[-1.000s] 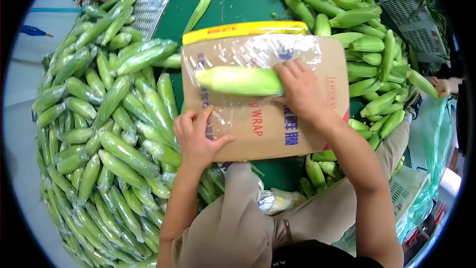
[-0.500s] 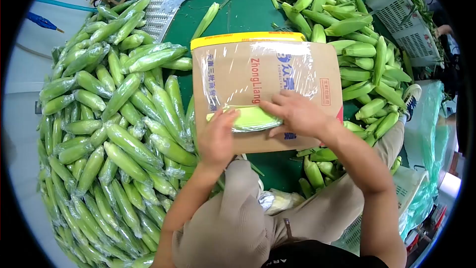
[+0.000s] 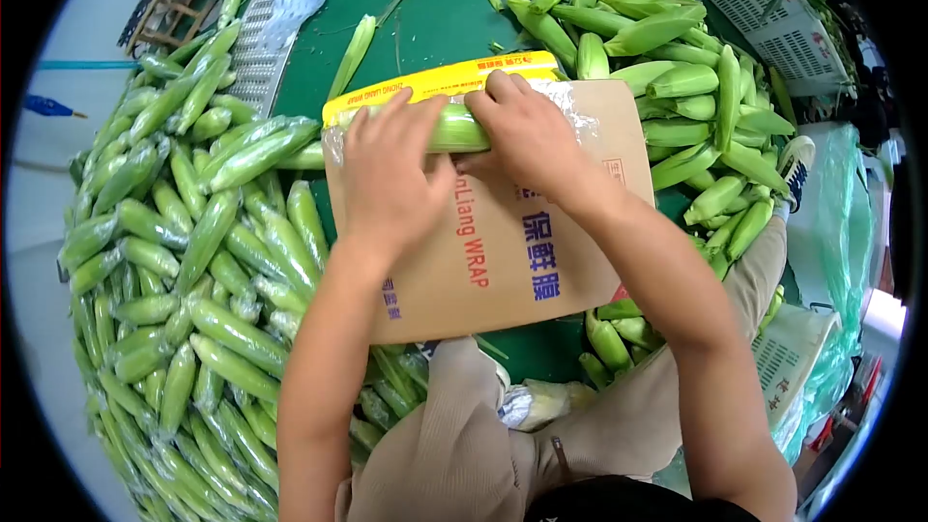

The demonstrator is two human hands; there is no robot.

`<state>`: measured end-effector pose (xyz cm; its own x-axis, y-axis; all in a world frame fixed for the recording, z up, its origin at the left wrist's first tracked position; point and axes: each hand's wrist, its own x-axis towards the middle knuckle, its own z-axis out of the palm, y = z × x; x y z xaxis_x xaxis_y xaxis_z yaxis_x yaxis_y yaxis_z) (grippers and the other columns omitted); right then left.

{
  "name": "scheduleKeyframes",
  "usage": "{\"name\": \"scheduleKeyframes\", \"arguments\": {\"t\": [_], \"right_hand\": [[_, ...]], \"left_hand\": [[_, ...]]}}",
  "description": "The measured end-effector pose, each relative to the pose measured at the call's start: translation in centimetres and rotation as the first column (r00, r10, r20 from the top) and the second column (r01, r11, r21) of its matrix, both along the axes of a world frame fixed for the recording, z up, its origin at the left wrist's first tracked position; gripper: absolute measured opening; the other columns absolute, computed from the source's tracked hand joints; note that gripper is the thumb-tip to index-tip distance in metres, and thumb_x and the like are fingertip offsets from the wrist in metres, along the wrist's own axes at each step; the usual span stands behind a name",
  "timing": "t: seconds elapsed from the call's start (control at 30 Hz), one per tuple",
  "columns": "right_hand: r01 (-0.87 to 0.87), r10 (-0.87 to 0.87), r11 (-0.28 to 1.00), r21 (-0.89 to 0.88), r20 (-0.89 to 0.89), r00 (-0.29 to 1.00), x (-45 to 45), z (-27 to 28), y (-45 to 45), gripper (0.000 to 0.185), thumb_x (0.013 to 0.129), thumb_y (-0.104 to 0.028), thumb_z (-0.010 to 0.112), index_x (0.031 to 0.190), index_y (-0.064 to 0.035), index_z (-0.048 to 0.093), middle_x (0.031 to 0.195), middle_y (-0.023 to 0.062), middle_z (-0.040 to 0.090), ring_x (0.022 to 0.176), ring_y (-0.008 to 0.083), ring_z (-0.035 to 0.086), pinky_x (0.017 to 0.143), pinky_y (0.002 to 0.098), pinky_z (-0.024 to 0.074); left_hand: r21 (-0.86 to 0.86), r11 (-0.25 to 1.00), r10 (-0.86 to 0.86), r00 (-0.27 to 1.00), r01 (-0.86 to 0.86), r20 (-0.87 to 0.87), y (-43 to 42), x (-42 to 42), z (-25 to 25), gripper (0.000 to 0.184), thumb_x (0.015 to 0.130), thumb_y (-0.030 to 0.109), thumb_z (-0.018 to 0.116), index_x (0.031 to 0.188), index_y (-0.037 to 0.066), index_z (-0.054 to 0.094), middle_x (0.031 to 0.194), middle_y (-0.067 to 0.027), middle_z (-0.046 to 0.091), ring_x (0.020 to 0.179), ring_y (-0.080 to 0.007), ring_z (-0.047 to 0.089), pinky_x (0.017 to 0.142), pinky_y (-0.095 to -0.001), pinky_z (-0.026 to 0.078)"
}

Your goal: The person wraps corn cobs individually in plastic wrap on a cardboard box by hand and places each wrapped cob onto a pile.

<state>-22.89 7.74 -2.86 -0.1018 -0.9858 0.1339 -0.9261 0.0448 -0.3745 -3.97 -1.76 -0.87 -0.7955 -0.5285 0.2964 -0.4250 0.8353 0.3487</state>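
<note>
A green ear of corn in its husk (image 3: 456,130) lies crosswise near the far edge of a printed cardboard sheet (image 3: 454,280). My left hand (image 3: 398,174) is closed over its left end, the fingers reaching past the far side. Around the right end my right hand (image 3: 527,130) is curled, thumb underneath. Clear plastic film (image 3: 580,116) shows at the ear's sides, wrinkled near the right hand. Just beyond is a yellow wrap box (image 3: 454,77), its edge partly behind my fingers. How far film covers the ear cannot be made out.
Film-wrapped corn (image 3: 232,329) forms a large heap on the left. Unwrapped ears (image 3: 686,87) are piled at right on the green surface (image 3: 387,39). A white crate (image 3: 773,29) stands at the far right; a pale plastic bag (image 3: 295,0) lies on a metal strip.
Both hands have moved the ear away from me, from the near part of the cardboard to its far edge by the yellow box. Printing formerly under film lies bare; the view has shifted slightly.
</note>
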Motion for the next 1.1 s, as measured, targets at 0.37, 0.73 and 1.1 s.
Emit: {"name": "scheduleKeyframes", "arguments": {"t": [0.37,0.73,1.1], "right_hand": [[-0.441,0.391,0.884,0.154,0.274,0.879,-1.5,2.1,0.8,0.059,0.104,-0.055,0.057,0.15,-0.0188,0.058,0.155,0.0131,0.052,0.145,0.0365,0.045,0.118,0.0562,0.0352],[-0.444,0.453,0.882,0.157,-0.023,0.891,3.0,-3.1,3.6,0.063,0.104,-0.063,0.047,0.161,-0.0366,0.045,0.175,-0.0056,0.027,0.164,0.0255,0.014,0.131,0.0592,0.0046],[-0.42,-0.401,0.661,0.622,0.766,0.503,10.3,2.5,29.9,0.078,0.083,-0.041,0.09,0.141,-0.001,0.057,0.128,0.0158,0.068,0.119,0.0295,0.066,0.102,0.0426,0.0522]], "left_hand": [[0.177,0.96,-0.258,0.933,0.218,0.25,4.3,2.6,1.9,0.041,0.073,0.018,0.078,0.112,0.009,0.07,0.1,-0.0138,0.074,0.097,-0.0345,0.071,0.087,-0.0436,0.056],[0.891,0.451,-0.801,0.463,0.05,0.379,13.0,6.3,3.1,0.049,0.08,0.033,0.077,0.119,0.007,0.067,0.104,-0.0226,0.073,0.102,-0.0392,0.072,0.091,-0.0495,0.056],[0.848,-0.435,-0.158,0.901,0.305,-0.405,14.3,16.4,-4.2,0.075,0.086,-0.007,0.076,0.155,-0.002,0.046,0.136,-0.0132,0.071,0.133,-0.0209,0.062,0.115,-0.0414,0.048]]}}
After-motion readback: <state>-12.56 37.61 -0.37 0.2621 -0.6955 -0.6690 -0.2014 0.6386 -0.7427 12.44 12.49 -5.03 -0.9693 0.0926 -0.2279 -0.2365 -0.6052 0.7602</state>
